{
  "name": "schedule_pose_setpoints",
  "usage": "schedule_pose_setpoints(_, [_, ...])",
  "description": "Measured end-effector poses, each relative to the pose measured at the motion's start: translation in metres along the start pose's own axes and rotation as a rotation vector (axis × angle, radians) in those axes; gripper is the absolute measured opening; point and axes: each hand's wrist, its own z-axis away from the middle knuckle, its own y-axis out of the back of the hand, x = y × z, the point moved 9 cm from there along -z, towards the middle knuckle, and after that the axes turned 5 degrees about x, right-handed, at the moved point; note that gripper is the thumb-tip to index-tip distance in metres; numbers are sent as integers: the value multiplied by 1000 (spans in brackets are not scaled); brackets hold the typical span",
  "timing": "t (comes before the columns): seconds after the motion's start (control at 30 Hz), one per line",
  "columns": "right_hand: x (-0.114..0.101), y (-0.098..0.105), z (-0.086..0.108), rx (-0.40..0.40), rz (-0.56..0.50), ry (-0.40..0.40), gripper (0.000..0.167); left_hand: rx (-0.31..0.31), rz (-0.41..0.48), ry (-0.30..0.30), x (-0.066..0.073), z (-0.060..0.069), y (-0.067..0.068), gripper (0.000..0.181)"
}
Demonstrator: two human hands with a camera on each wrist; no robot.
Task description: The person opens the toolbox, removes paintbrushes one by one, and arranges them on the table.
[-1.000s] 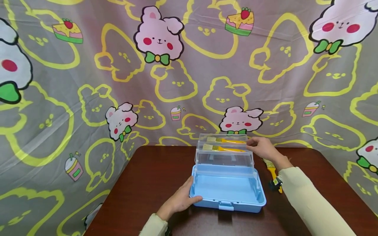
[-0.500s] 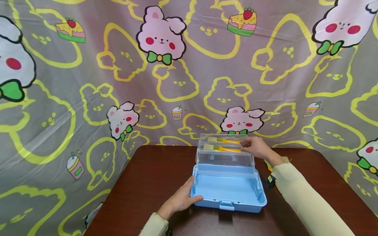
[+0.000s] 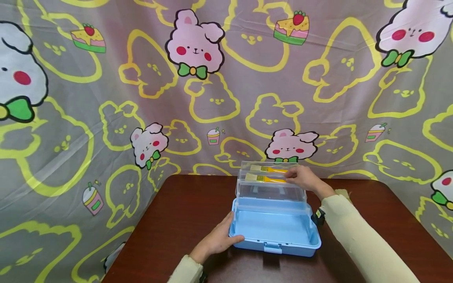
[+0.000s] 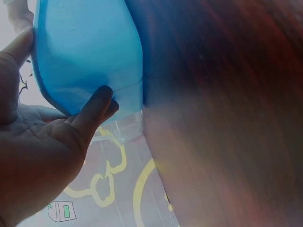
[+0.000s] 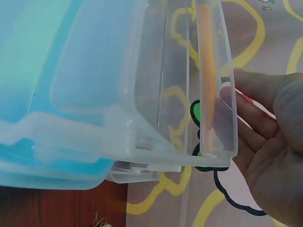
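A light blue box point(image 3: 276, 227) stands open, its clear trays point(image 3: 270, 191) raised at the back. Two yellow-handled brushes lie in those trays, the upper brush point(image 3: 269, 169) behind the lower brush point(image 3: 260, 179). My left hand point(image 3: 216, 239) holds the box's left side, thumb over the front rim; in the left wrist view its fingers point(image 4: 97, 106) bend against the blue wall. At the right end of the trays, my right hand point(image 3: 305, 179) grips the upper tray's edge beside the brush handles. The right wrist view shows that hand point(image 5: 265, 127) against the clear wall, an orange handle point(image 5: 206, 66) inside.
Another brush point(image 3: 342, 192) lies on the dark red-brown table point(image 3: 191, 204) to the right, mostly hidden by the right sleeve point(image 3: 364, 232). A latch point(image 3: 272, 248) is on the box's front. Patterned cloth point(image 3: 212, 90) hangs behind and at the left.
My right hand has moved left over the tray ends, and its sleeve now covers most of the brush on the table. The left hand has stayed on the box.
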Motion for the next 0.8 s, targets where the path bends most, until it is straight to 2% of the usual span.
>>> schedule_pose_setpoints(0.23, [2,-1,-6,-2,10,-22,18,2,-6,-7,0,-2,-1,94])
schedule_pose_setpoints(0.47, [4,-7,-12,-53,22,-51,21,1,6,-3,-2,-1,-2,94])
schedule_pose_setpoints(0.6, [3,-5,-14,-79,27,-59,21,12,11,-27,1,-2,0,94])
schedule_pose_setpoints(0.8, [2,-5,-15,-88,19,-71,22,8,2,-23,2,-1,-1,93])
